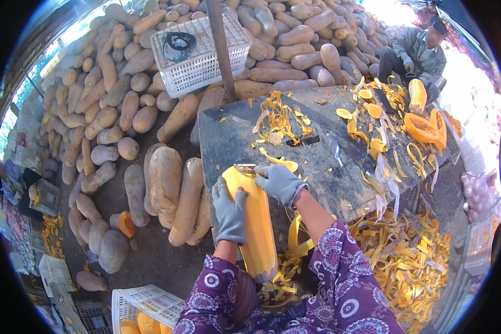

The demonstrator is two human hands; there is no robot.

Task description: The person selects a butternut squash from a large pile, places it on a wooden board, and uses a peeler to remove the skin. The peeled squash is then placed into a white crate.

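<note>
A long squash (250,217), mostly peeled to yellow flesh, slants from the table's near edge toward my body. Skin still shows at its lower end. My left hand (230,213), in a grey glove, grips the squash along its left side. Gloved as well, my right hand (280,183) holds a metal peeler (245,168) against the squash's far end. A strip of yellow peel (279,160) lies just beyond the peeler on the dark wooden table (242,137).
Squash pulp (277,119), a knife (373,181) and cut squash halves (426,128) lie on the table. Peelings (401,263) heap at the right. A crate of peeled squash (144,304) stands lower left. A post (222,50) rises behind the table. Another person (419,58) sits at far right.
</note>
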